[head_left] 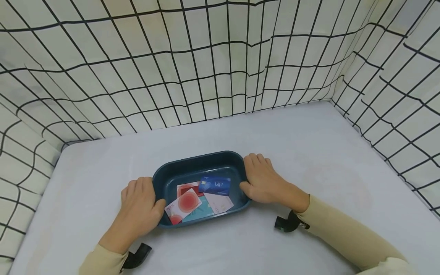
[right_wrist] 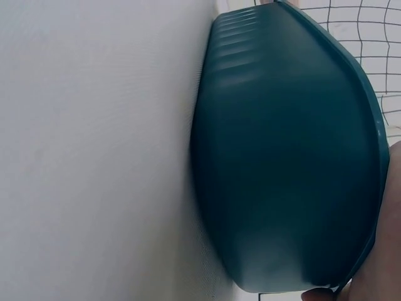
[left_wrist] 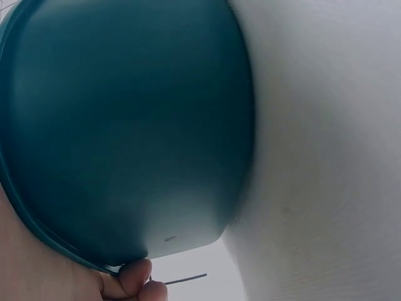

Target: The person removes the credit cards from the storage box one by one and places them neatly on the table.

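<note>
A dark teal plastic basin (head_left: 199, 157) sits on the white surface in the head view, tilted slightly in the picture. Several cards lie inside it: a blue VIP card (head_left: 215, 185) on top, a white card with red circles (head_left: 183, 206), a pale card (head_left: 220, 203) and a teal card (head_left: 203, 209). My left hand (head_left: 139, 208) grips the basin's left end, its thumb over the rim. At the other end my right hand (head_left: 262, 179) holds the rim, thumb toward the near side. Both wrist views show the basin's outer wall (left_wrist: 125, 125) close up, with fingertips (left_wrist: 136, 276) at the rim.
The white-covered table (head_left: 309, 152) spreads around the basin. Black wire grid panels (head_left: 192, 68) stand along its back, left and right sides over pale cloth. A black wrist-worn device (head_left: 137, 256) hangs by the left wrist, another (head_left: 288, 222) by the right.
</note>
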`<state>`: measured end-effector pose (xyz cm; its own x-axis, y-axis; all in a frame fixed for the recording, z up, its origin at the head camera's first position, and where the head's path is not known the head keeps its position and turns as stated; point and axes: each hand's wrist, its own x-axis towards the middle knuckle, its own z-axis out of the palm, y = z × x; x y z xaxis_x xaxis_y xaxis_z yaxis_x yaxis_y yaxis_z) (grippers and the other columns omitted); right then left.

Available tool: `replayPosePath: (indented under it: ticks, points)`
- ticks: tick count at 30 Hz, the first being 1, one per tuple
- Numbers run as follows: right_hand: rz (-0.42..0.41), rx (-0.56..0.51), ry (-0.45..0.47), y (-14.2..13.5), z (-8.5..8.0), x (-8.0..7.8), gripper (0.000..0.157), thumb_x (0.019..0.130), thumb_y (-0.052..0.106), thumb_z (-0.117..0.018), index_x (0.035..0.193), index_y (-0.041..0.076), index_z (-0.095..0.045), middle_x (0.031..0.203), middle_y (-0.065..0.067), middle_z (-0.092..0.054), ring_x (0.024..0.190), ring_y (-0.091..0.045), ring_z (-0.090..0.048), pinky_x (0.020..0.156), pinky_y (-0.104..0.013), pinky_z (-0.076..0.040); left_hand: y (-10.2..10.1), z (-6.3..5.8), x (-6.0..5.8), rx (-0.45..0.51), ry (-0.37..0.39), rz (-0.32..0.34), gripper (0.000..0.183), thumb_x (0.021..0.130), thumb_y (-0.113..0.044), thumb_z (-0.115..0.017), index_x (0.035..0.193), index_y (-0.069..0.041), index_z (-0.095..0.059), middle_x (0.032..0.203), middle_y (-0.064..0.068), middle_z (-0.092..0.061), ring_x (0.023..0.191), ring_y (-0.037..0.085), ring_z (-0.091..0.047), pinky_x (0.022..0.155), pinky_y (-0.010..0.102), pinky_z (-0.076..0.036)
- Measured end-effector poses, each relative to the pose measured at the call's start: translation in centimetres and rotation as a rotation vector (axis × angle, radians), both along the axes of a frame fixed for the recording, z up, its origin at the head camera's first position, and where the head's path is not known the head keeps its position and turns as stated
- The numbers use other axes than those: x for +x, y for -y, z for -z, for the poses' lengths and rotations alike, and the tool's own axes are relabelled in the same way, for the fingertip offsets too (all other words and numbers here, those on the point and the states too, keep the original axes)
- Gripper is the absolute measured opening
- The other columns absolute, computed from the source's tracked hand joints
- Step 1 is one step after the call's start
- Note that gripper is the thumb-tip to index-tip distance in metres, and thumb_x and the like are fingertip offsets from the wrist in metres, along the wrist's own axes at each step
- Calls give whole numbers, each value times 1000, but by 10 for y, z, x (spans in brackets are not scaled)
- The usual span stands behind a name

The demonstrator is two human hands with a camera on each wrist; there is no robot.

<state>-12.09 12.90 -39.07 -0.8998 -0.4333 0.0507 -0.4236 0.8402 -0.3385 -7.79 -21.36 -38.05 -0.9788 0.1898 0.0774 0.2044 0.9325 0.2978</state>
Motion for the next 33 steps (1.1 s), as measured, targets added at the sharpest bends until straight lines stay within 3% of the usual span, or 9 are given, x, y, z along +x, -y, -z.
replayPosePath:
  ticks: [9,16,25,33]
  points:
    - [32,-7,11,3,-1,0,44,83,27,-52,118,1,-50,99,-8,-45,96,-27,-39,90,-48,-31,1,1,0,-2,-3,-14,31,86,-16,-56,106,6,-46,95,18,-49,100,37,-39,87,54,-30]
    - [55,9,-5,2,-3,3,44,84,30,-52,118,2,-53,102,-9,-49,101,-29,-43,96,-54,-32,0,4,2,7,-5,-26,38,86,-15,-57,113,9,-46,100,20,-51,102,38,-40,89,56,-32]
    - [57,-15,-7,-1,-5,5,47,89,35,-52,121,0,-55,118,-13,-56,109,-32,-47,101,-59,-31,-2,3,2,1,-14,-23,34,86,-15,-58,110,6,-46,97,17,-50,100,37,-41,87,55,-32]
    - [59,-13,0,-1,-6,5,47,91,37,-51,120,0,-54,118,-14,-56,108,-32,-46,102,-60,-30,-3,2,2,-6,-41,-27,31,86,-15,-57,107,4,-47,97,17,-50,98,34,-40,86,53,-31]
